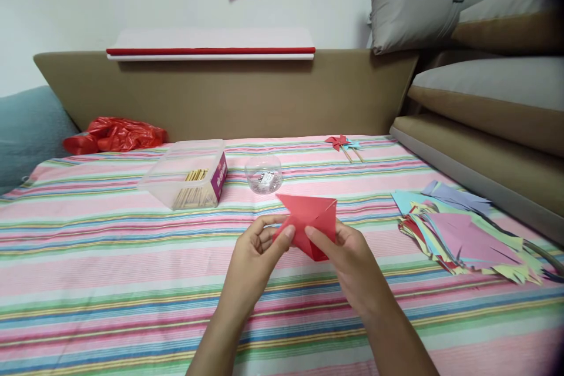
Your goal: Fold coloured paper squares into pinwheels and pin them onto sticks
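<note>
A piece of red paper, cut and partly folded, is held up between both hands over the striped cloth. My left hand pinches its left side, thumb on the face of the paper and fingers curled behind. On the right side, my right hand presses its thumb near the paper's middle, with the fingers mostly hidden behind. Slits run in from the paper's corners. Beyond the hands stands a round clear tub with small metallic pieces and a white label inside.
A clear plastic box holding wooden sticks stands at left. Two finished pinwheels lie at the back. Cut coloured paper sheets are piled at right, with a dark-handled tool partly visible. A red plastic bag and stacked cushions border the cloth.
</note>
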The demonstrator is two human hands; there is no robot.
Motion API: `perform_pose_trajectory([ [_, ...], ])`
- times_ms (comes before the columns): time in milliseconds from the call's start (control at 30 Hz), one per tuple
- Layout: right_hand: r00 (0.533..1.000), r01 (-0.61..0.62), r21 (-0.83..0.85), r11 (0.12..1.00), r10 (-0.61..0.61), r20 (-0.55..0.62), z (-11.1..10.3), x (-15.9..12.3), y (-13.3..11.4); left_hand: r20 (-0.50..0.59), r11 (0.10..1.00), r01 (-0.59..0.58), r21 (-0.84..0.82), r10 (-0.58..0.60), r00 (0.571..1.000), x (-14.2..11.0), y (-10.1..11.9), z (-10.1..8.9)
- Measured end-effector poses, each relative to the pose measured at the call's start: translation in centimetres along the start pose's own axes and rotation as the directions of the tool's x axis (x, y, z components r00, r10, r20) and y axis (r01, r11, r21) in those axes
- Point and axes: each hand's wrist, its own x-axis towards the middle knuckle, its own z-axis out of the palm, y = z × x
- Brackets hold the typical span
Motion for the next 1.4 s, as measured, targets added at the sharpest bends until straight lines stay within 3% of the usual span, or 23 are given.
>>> perform_pose_trajectory([
  [133, 0.986, 0.051, 0.252, 0.966, -0.008, -0.167, 1.8, 0.1, 0.6, -0.081, 0.996, 0.028, -0.084, -0.035, 0.996, -0.1, -0.2, 1.1],
  [267, 0.979, 0.082, 0.364, 0.928, -0.006, -0.205, 3.3, -0.1, 1.1, -0.172, 0.985, 0.013, -0.170, -0.043, 0.984, -0.3, -1.1, 2.7],
  [433, 0.981, 0.075, 0.364, 0.929, -0.004, -0.193, 4.2, -0.2, 1.6, -0.240, 0.979, -0.048, -0.199, -0.002, 0.971, -0.3, -1.7, 3.4],
  [800, 0.990, 0.051, 0.312, 0.949, -0.007, -0.140, 4.2, -0.2, 1.5, -0.319, 0.927, -0.024, -0.375, -0.105, 0.942, 0.0, -1.4, 2.8],
  [900, 0.968, 0.178, 0.209, 0.962, -0.132, -0.215, 2.9, -0.1, 1.2, -0.325, 0.903, -0.028, -0.429, -0.126, 0.937, 0.3, -1.1, 2.2],
  [967, 0.909, 0.352, -0.014, 0.936, -0.346, -0.232, 1.9, -0.1, 0.9, -0.332, 0.887, -0.048, -0.458, -0.121, 0.936, 0.5, -1.0, 1.6],
  [1000, 0.869, 0.435, -0.179, 0.883, -0.463, -0.176, 1.3, -0.2, 0.8, -0.332, 0.882, -0.053, -0.468, -0.119, 0.936, 0.6, -0.9, 1.3],
  [1067, 0.791, 0.550, -0.487, 0.679, -0.610, 0.044, 0.5, -0.4, 0.5, -0.321, 0.878, -0.043, -0.477, -0.129, 0.938, 0.7, -0.9, 0.9],
  [1133, 0.751, 0.597, -0.635, 0.490, -0.621, 0.227, 0.0, -0.6, 0.4, -0.298, 0.878, -0.024, -0.479, -0.137, 0.945, 0.7, -0.8, 0.6],
  [1200, 0.734, 0.615, -0.666, 0.423, -0.614, 0.289, -0.2, -0.7, 0.4, -0.280, 0.878, -0.014, -0.478, -0.137, 0.950, 0.7, -0.7, 0.6],
  [1300, 0.721, 0.633, -0.652, 0.419, -0.625, 0.299, -0.1, -0.6, 0.4, -0.276, 0.887, -0.007, -0.462, -0.136, 0.951, 0.6, -0.6, 0.8],
  [1400, 0.761, 0.599, -0.627, 0.497, -0.597, 0.254, 0.1, -0.6, 0.3, -0.291, 0.905, -0.012, -0.425, -0.124, 0.949, 0.6, -0.7, 0.9],
])
